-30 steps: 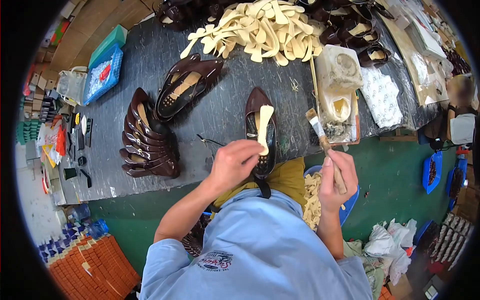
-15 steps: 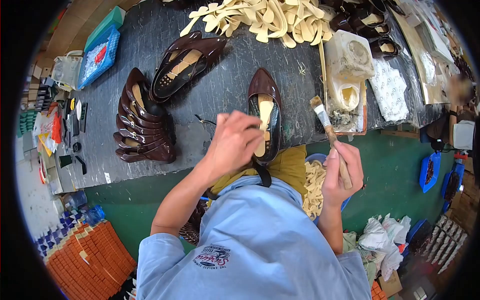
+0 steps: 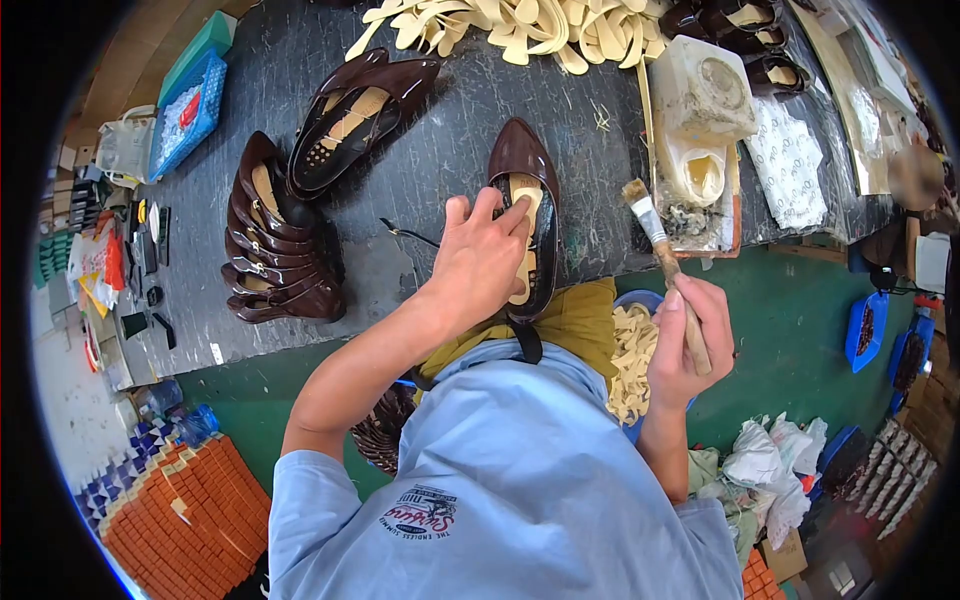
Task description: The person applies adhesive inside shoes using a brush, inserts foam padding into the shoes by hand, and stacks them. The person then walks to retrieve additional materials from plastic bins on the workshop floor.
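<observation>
A dark burgundy pointed shoe lies on the dark worktable, toe pointing away from me. Inside it rests a cream insole. My left hand reaches over the shoe's left edge with spread fingers, its fingertips touching the insole. Off the table edge, my right hand grips a brush by its wooden handle, bristles up. The brush tip is just left of the glue container.
Several burgundy shoes stand at left, near another pair. Cream insoles are heaped at the back. A blue basket sits at far left, printed paper at right. Below the table is a tub of cream pieces.
The insole has gone from my left fingers' pinch above the shoe to lying inside it. My left fingers have spread over it. The brush stays in my right hand.
</observation>
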